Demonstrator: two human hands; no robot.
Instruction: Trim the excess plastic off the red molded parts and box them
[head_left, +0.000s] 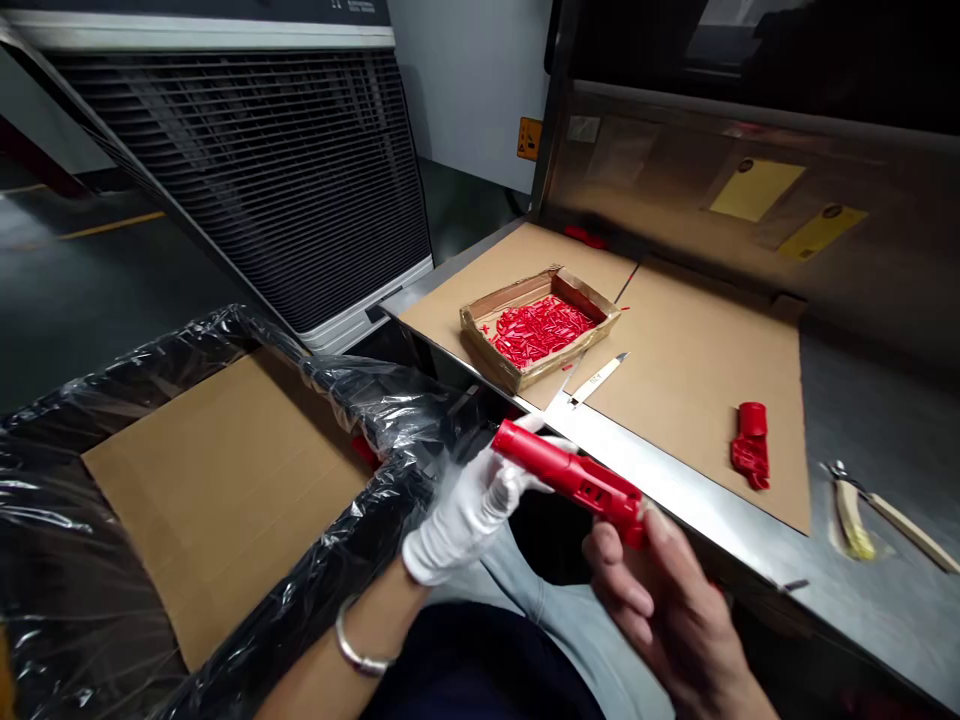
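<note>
A red plastic tube-shaped part (559,465) is held across my lap, just off the table's front edge. My left hand (480,500), in a white glove, supports its smooth cylinder end from below, fingers around it. The bare fingers of my right hand (667,590) pinch the other end, where slots and ribs show. On the cardboard to the right lies a separate red plastic part (751,445). A knife with a pale handle (598,380) rests near the table edge, beside a cardboard tray (495,365) of small red scraps (540,330).
Wood-handled pliers (892,515) lie on the metal table at right. On my left stands a box lined with black plastic (397,410), with a cardboard sheet (232,490) in it. A slatted machine panel (255,180) rises behind. Yellow labels (757,188) mark the metal back wall.
</note>
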